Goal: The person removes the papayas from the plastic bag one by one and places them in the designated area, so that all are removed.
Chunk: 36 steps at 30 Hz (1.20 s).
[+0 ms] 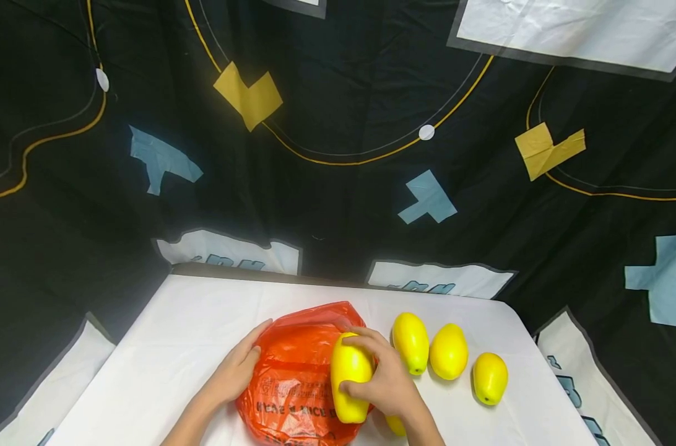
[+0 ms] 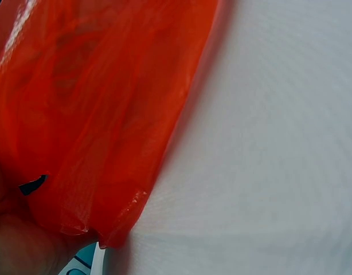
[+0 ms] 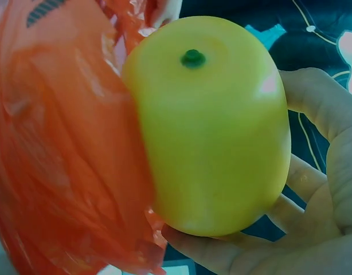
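Observation:
A red plastic bag [image 1: 293, 356] with printed lettering lies on the white table. My left hand [image 1: 233, 371] holds the bag's left edge, thumb on the near side; the left wrist view shows the bag's crinkled red film [image 2: 118, 109] at that hand. In my right hand [image 1: 392, 379] is a yellow oblong fruit [image 1: 348, 371], gripped between thumb and fingers against the bag's right side. A green stem nub shows on this fruit [image 3: 210, 132] in the right wrist view. Another yellow fruit [image 1: 395, 425] is mostly hidden below the right hand.
Three more yellow fruits stand right of the bag: one [image 1: 410, 342] nearest the right hand, a second [image 1: 449, 351] beside it, a third [image 1: 490, 378] farther right. The white table [image 1: 204, 310] ends at a black patterned cloth [image 1: 338, 210] behind.

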Motion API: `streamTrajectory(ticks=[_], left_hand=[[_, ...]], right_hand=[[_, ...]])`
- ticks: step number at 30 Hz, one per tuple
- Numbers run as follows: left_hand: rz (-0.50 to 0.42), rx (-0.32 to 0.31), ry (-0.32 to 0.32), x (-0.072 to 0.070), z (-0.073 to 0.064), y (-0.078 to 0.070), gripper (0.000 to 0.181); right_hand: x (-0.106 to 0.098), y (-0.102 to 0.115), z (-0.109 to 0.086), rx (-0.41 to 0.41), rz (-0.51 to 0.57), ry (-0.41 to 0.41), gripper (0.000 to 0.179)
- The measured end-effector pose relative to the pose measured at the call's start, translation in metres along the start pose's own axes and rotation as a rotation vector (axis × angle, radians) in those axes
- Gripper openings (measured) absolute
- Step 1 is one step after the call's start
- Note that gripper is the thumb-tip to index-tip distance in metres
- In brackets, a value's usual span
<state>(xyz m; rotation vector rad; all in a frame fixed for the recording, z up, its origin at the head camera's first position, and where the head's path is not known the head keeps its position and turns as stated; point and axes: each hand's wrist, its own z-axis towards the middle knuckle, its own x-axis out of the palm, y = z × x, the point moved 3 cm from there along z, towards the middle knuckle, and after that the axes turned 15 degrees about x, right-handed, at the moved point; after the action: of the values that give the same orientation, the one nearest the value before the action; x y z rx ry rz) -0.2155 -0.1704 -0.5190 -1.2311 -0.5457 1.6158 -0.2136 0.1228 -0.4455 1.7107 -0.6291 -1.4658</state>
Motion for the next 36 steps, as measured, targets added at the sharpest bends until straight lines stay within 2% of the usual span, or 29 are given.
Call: streamTrajectory(ticks=[7,19,25,36], left_hand=[[0.004,0.01,0.004,0.0,0.0,0.0,0.053],[0.013,0.0,0.009,-0.003,0.001,-0.004,0.053],[0.008,-0.009,0.016,-0.002,0.0,-0.002,0.053],[0.01,0.01,0.01,0.001,0.001,-0.001,0.053]], right_hand=[[-0.015,0.0,-0.003,-0.032,0.013,-0.034,0.065],[-0.034,-0.004,-0.009,-0.013,-0.005,-0.114,0.067],[-0.044,-0.01,-0.014,0.028,0.032,-0.14,0.065],[-0.062,-0.02,-0.023,0.13,0.036,-0.205,0.064]])
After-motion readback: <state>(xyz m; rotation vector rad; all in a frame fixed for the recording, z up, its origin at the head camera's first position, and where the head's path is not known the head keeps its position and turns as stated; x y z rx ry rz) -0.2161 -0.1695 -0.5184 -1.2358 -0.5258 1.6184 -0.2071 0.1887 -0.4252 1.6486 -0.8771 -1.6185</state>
